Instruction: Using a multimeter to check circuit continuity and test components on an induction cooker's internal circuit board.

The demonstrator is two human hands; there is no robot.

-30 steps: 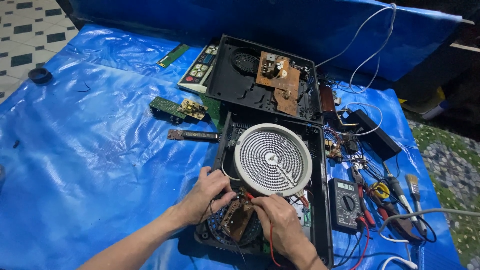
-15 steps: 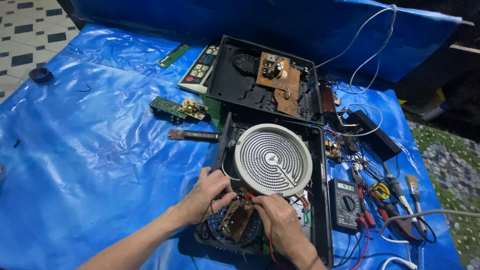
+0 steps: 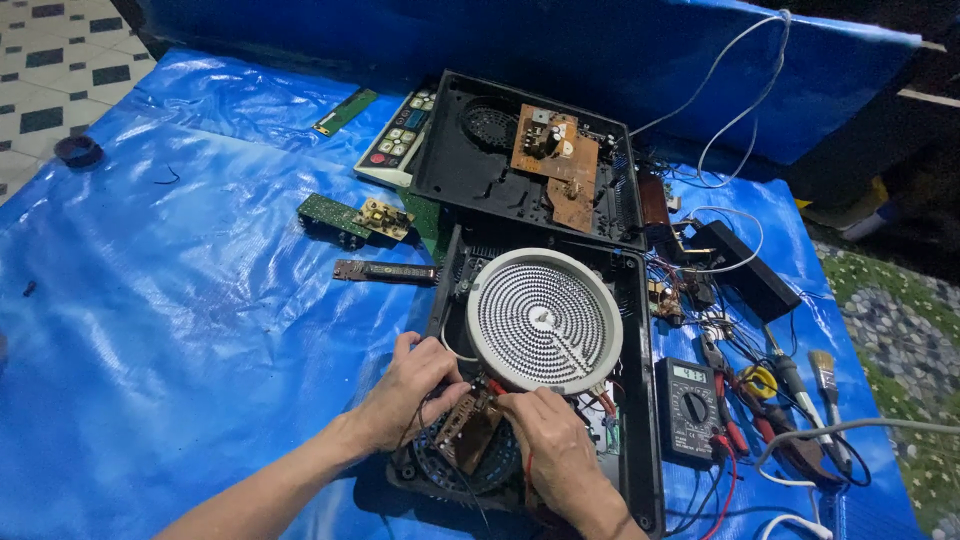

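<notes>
Right under my fingers is the small brown circuit board [image 3: 468,430], sitting on top of the round black fan [image 3: 450,468] at the near end of the open black cooker base [image 3: 640,400]. My left hand [image 3: 405,395] pinches the board's far left corner with fingers closed narrow on it, and my right hand [image 3: 550,445] grips the right edge, thumb and forefinger closed on the board too, red wires [image 3: 600,402] running off just beside it

How far along, as best I can judge: teardown's basically done. Just beyond my hands the round white coil heating element [image 3: 543,318] lies loose-ish in the base, and further out the other black shell half [image 3: 470,170] is opened up flat, holding a bigger brown circuit board [image 3: 556,165]. What looks left is sorting this little board out, then everything still has to go back together, nothing's closed up yet

Off to my left past the base, a couple of green boards [image 3: 335,213] and a thin strip board [image 3: 385,271] are laid out on the blue tarp [image 3: 180,330]. To the right of my right hand sits the multimeter [image 3: 688,408], then pliers [image 3: 728,400] and a brush [image 3: 822,372] further out
</notes>
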